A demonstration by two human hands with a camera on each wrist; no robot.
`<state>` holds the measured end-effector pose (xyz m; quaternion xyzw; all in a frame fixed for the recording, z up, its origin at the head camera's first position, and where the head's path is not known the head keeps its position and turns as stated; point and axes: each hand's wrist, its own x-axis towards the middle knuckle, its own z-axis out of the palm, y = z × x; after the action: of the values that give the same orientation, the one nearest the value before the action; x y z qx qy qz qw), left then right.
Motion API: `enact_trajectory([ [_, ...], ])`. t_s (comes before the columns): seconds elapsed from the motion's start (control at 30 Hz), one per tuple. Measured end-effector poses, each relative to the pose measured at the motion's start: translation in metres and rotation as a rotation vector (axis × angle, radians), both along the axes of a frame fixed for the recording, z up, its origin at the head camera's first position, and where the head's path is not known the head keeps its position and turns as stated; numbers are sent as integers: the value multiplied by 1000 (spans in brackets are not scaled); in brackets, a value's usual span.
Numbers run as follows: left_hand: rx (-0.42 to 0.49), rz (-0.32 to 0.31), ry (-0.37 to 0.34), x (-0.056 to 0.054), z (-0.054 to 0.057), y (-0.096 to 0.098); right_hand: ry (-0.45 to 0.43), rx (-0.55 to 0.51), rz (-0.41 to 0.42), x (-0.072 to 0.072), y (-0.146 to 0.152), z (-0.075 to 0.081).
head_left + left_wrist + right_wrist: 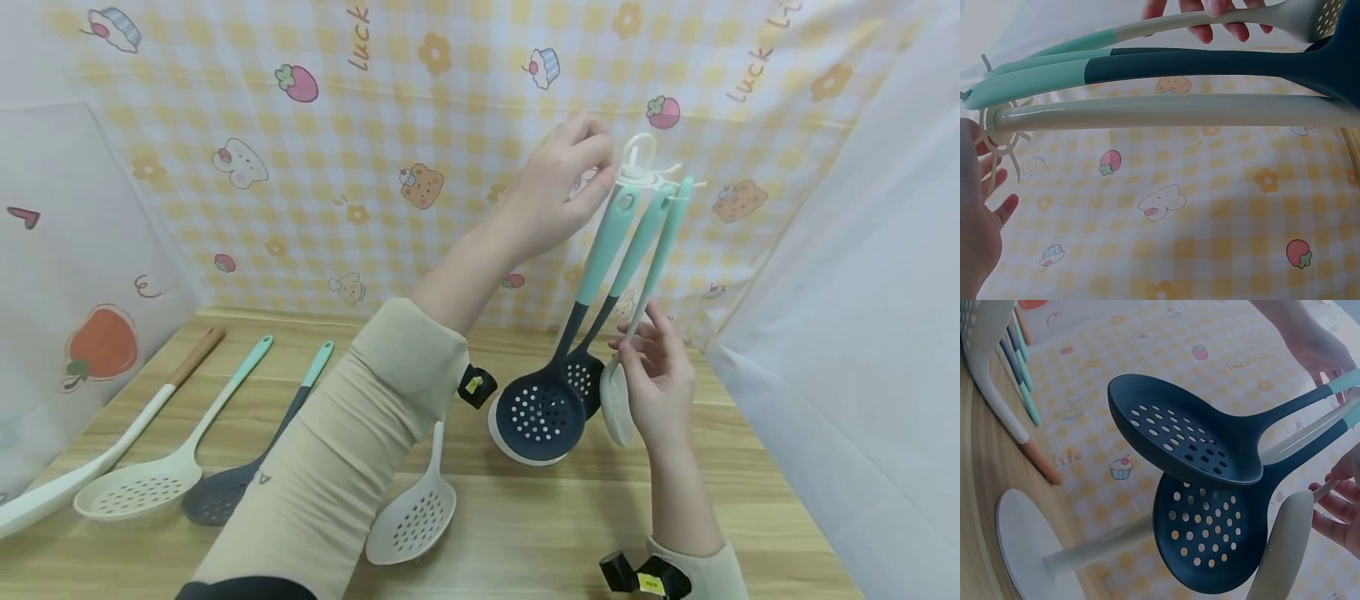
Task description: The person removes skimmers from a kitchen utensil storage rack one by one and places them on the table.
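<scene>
A white utensil stand [637,172] with a looped top and radiating hooks rises from a round base [1019,537]. Two dark blue skimmers [542,417] with mint handles hang from it, their perforated bowls overlapping. Beside them, a cream skimmer [617,404] has its mint handle up at the hooks and its bowl seen edge-on. My right hand [660,379] pinches this skimmer's slim neck between thumb and fingers. At the stand's top, my left hand [562,183] holds the hook ring from the left, its fingers partly hidden behind the ring in the left wrist view.
On the wooden table [720,475], a white utensil [142,421] with a wooden handle, a cream skimmer [142,487] and a dark blue one [217,492] lie at left. A cream slotted utensil [415,517] lies nearer the middle, partly behind my left sleeve. A checked cloth [450,108] hangs behind.
</scene>
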<state>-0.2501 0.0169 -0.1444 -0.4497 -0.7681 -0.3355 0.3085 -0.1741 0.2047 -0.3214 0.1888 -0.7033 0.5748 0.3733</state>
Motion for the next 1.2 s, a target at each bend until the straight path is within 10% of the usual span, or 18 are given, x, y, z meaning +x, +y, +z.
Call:
enact_trajectory([
  [0.5,-10,-31,-149,-1,5,1,17,71,-45,6,6,6],
  [1.2,1,-61,-132,-4,6,2,36,46,-107,19,23,19],
])
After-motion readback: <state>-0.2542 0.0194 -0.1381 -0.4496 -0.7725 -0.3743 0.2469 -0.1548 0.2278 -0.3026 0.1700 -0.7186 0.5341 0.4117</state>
